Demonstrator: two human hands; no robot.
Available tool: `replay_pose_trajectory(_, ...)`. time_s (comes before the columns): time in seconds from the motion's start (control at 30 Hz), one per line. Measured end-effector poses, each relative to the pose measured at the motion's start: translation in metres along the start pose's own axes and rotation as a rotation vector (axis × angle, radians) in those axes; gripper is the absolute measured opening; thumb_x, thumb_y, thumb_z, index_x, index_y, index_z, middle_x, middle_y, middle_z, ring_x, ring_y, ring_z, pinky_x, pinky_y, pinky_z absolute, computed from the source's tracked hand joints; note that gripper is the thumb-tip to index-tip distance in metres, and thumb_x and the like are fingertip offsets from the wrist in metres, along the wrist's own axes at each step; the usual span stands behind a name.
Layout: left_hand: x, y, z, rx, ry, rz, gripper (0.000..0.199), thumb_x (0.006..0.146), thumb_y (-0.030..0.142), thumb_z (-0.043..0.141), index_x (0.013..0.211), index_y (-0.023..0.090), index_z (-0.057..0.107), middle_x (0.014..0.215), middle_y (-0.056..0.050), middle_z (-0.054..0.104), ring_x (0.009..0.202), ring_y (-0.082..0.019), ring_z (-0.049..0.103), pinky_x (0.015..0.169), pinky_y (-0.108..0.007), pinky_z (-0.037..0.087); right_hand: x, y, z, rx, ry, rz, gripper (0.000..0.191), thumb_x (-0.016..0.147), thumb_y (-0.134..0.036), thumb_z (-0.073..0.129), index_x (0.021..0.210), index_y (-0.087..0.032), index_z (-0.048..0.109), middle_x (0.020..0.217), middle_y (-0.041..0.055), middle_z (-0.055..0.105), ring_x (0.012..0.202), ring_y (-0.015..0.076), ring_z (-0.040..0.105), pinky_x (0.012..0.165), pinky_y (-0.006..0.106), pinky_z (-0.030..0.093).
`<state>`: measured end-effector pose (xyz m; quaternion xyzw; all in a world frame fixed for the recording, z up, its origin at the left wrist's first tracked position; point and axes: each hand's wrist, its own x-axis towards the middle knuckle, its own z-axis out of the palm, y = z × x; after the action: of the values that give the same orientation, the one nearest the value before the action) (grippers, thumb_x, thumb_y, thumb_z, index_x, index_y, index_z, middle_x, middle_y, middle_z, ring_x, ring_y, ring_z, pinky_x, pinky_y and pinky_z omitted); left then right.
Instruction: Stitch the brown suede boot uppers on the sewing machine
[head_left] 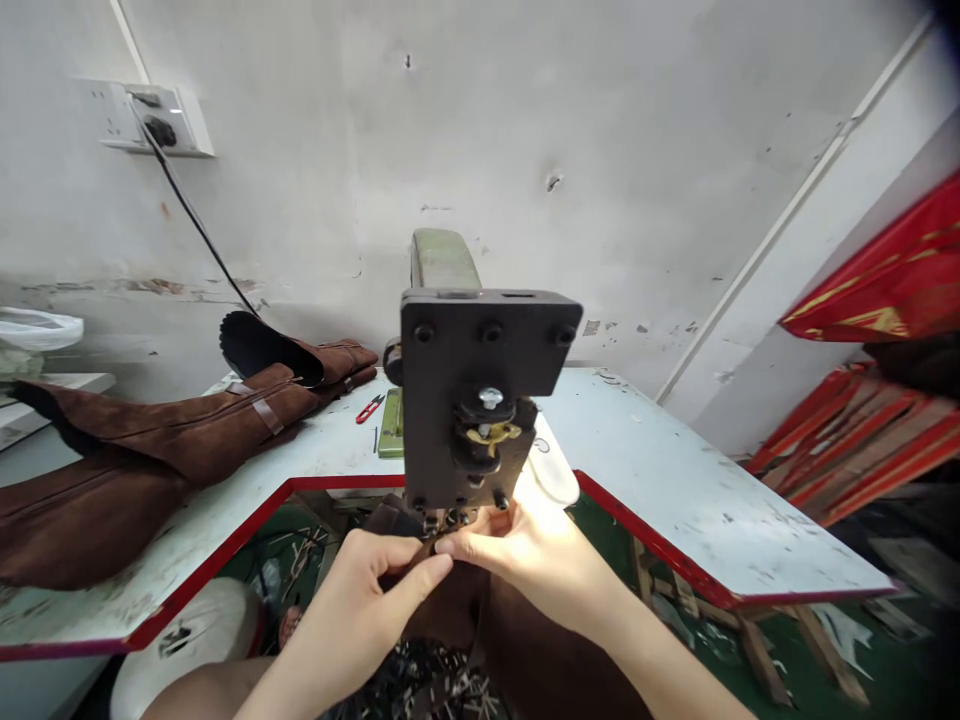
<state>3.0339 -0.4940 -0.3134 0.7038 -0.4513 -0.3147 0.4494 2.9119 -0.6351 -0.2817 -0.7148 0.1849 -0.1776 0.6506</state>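
A brown suede boot (525,650) hangs below the head of a green machine with a black front plate (442,380). My left hand (382,580) pinches the boot's upper edge, thumb and fingers closed on it. Close beside it, my right hand (517,545) grips the same edge, its thumb near my left thumb. Both hands are right under the machine's lower end, where a lamp throws bright light on the right hand. The exact spot between the fingertips is partly hidden by the thumbs and the plate.
Several brown boots (247,410) lie on the left of the pale table (645,450), which has a red-edged cutout. Red thread snips (370,409) rest by the machine's base. A white round stool (199,630) stands below left. Scraps litter the floor. A socket (154,120) is on the wall.
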Motion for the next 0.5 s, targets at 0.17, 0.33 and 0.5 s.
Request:
replay_pose_trajectory(0.17,-0.009,-0.026,0.021,-0.144,0.149,-0.032,0.054,0.096,0.057,0.048,0.065,0.016,0.065,0.056,0.002,0.047,0.049,-0.011,0.038,0.045,-0.023,0.034,-0.003,0.008,-0.035,-0.217,-0.224,0.066,0.03,0.071,-0.034,0.088,0.08,-0.021,0.061,0.082,-0.0024,0.063,0.083,0.0179,0.061,0.076,0.029,0.048)
replay_pose_trajectory(0.33,-0.006,-0.083,0.024,-0.111,0.324,-0.058,0.046,0.093,0.054,0.057,0.07,0.017,0.069,0.062,0.0,0.061,0.064,-0.02,0.06,0.062,-0.025,0.049,0.0,0.07,-0.03,-0.433,-0.314,-0.02,0.016,0.081,-0.023,0.079,0.072,-0.02,0.066,0.077,-0.0031,0.064,0.079,0.0176,0.059,0.075,0.029,0.042)
replay_pose_trajectory(0.5,-0.041,-0.146,0.02,-0.131,0.524,-0.209,0.02,0.086,0.038,0.074,0.099,0.023,0.071,0.11,-0.003,0.069,0.127,-0.028,0.054,0.103,-0.033,0.043,0.007,0.137,0.002,-0.42,-0.065,0.013,0.031,0.089,-0.014,0.062,0.063,-0.021,0.047,0.064,-0.004,0.047,0.067,0.016,0.047,0.068,0.03,0.035)
